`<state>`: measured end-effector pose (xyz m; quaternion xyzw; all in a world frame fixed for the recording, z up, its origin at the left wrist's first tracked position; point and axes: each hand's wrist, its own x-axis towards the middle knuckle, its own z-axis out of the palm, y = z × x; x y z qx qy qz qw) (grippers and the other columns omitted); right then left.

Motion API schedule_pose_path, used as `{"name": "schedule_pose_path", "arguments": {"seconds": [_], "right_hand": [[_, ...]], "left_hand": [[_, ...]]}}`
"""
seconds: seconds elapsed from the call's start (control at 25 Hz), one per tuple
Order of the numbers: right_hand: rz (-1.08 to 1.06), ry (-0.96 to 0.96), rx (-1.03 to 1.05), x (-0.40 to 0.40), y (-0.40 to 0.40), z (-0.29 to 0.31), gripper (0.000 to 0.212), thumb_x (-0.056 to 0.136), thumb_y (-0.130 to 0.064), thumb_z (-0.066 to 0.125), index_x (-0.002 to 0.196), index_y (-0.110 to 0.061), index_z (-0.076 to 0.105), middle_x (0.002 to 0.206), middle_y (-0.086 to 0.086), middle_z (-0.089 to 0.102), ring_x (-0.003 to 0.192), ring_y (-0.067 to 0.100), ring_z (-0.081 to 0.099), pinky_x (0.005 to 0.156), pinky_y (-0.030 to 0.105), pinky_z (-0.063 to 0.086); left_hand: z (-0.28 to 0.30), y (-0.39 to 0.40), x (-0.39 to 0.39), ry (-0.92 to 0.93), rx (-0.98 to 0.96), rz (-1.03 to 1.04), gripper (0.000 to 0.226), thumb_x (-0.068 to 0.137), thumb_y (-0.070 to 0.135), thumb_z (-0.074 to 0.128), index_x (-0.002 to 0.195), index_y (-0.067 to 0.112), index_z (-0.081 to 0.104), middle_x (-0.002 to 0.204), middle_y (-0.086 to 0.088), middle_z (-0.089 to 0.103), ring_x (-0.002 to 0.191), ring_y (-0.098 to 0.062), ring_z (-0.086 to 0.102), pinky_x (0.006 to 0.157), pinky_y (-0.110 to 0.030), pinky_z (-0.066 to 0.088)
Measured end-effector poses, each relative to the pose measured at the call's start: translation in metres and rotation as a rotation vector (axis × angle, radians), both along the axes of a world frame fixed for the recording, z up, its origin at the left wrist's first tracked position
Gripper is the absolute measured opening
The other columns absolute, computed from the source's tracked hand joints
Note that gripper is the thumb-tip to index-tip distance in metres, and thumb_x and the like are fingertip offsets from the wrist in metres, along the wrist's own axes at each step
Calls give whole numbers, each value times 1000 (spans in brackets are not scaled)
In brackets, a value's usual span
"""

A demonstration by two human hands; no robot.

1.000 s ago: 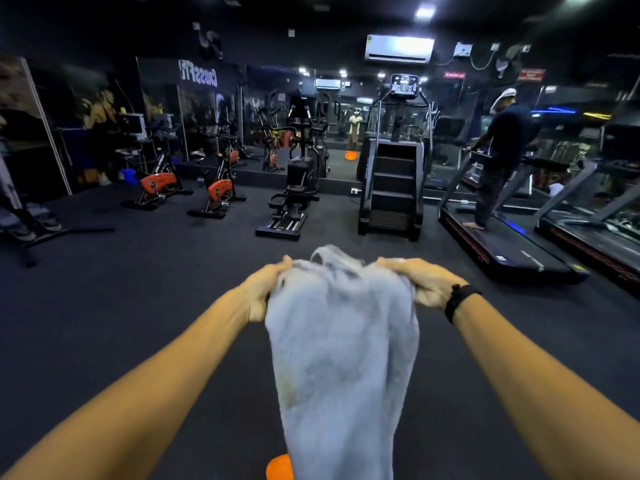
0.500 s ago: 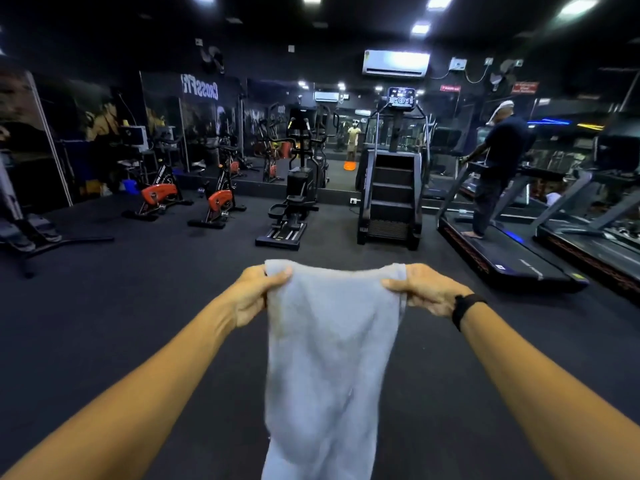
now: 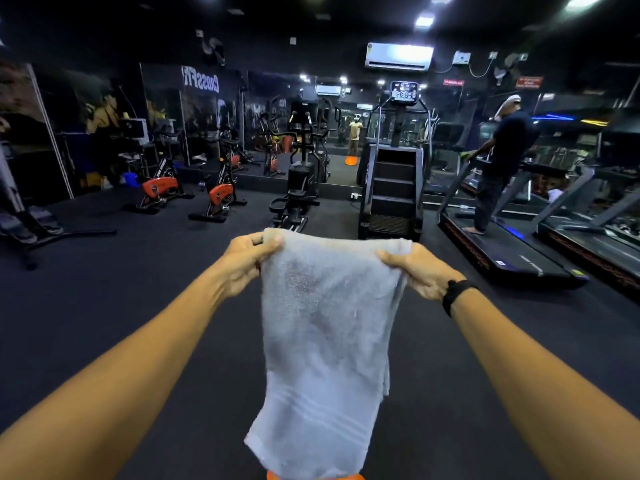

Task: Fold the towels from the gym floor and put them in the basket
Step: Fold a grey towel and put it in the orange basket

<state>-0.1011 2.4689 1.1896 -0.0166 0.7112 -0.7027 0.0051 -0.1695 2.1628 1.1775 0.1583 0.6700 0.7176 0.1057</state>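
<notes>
A pale grey towel (image 3: 322, 341) hangs in front of me, doubled lengthwise and stretched flat along its top edge. My left hand (image 3: 247, 261) pinches its top left corner. My right hand (image 3: 414, 270) grips the top right corner; a black band sits on that wrist. Both arms reach straight out at chest height. The towel's lower end drops to the bottom of the frame, where a sliver of an orange basket (image 3: 273, 475) peeks out from behind it. Most of the basket is hidden by the towel.
Dark rubber gym floor (image 3: 121, 306) spreads all around. A stair climber (image 3: 393, 188) stands ahead, an elliptical (image 3: 301, 188) and orange spin bikes (image 3: 221, 195) to the left. On the right a person (image 3: 498, 168) walks on a treadmill (image 3: 502, 251). Mirrors line the far wall.
The bunched top of the towel has been pulled taut and flat. My hands have moved apart to its corners and risen slightly, so the towel now hangs smooth.
</notes>
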Motion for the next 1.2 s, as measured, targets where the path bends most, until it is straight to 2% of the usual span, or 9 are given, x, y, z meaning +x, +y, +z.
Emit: {"name": "schedule_pose_path", "arguments": {"seconds": [0.12, 0.2, 0.36, 0.52, 0.72, 0.88, 1.0, 1.08, 1.2], "right_hand": [[46, -7, -65, -1, 3, 8, 46, 81, -7, 70, 124, 2, 58, 115, 17, 67, 94, 22, 70, 73, 27, 58], [9, -28, 0, 1, 3, 18, 40, 84, 2, 64, 124, 5, 58, 110, 15, 69, 85, 18, 72, 68, 25, 59], [57, -12, -50, 3, 7, 26, 70, 57, -14, 85, 122, -1, 61, 114, 16, 68, 94, 19, 71, 83, 33, 58], [-26, 65, -27, -1, 10, 24, 91, 24, -28, 99, 105, 0, 67, 95, 10, 75, 86, 19, 73, 69, 26, 59], [70, 41, 44, 8, 8, 32, 72, 43, -14, 87, 110, -8, 64, 99, 5, 75, 90, 15, 72, 72, 25, 59], [-59, 83, 38, 2, 12, 25, 100, 19, -27, 100, 108, 4, 65, 99, 14, 73, 92, 22, 72, 76, 29, 59], [-46, 92, 6, 7, 11, 25, 100, 28, -16, 96, 118, 5, 58, 105, 18, 71, 91, 25, 72, 69, 29, 60], [-94, 90, 2, 8, 14, 22, 106, 25, -11, 95, 120, 1, 49, 105, 23, 68, 85, 26, 72, 67, 33, 61], [-232, 124, 197, 6, 15, 14, 90, 51, 5, 87, 132, -4, 48, 112, 32, 63, 96, 32, 68, 87, 42, 56]], "left_hand": [[4, 1, 1, 62, -34, -40, 38, 82, 3, 70, 119, 9, 63, 104, -6, 73, 93, -16, 70, 71, -24, 57], [8, 4, 2, 80, 23, 74, 31, 83, 3, 70, 114, 1, 65, 97, -7, 73, 87, -17, 70, 69, -23, 57], [13, 10, 2, 18, 234, 145, 19, 85, 0, 66, 104, 4, 64, 82, -1, 75, 76, -13, 71, 65, -22, 56], [16, 13, 2, 23, 201, 202, 20, 85, 1, 67, 104, 2, 63, 85, -3, 73, 76, -13, 70, 63, -20, 55], [22, 19, 5, -2, 277, 264, 14, 88, -2, 63, 93, 10, 58, 86, -5, 68, 73, -13, 66, 63, -24, 54], [21, 21, 6, -4, 271, 274, 18, 85, -4, 65, 89, 10, 55, 86, -8, 68, 76, -18, 65, 70, -29, 54], [20, 18, 4, 2, 298, 278, 33, 77, -8, 72, 93, 11, 51, 91, -11, 68, 81, -22, 66, 72, -33, 54], [17, 12, -1, 28, 229, 286, 44, 71, -7, 77, 103, 12, 52, 94, -12, 68, 82, -21, 67, 69, -30, 55], [14, 7, -5, 296, -209, 340, 38, 68, 8, 85, 101, 15, 67, 84, -1, 71, 78, -12, 66, 68, -26, 57]]}}
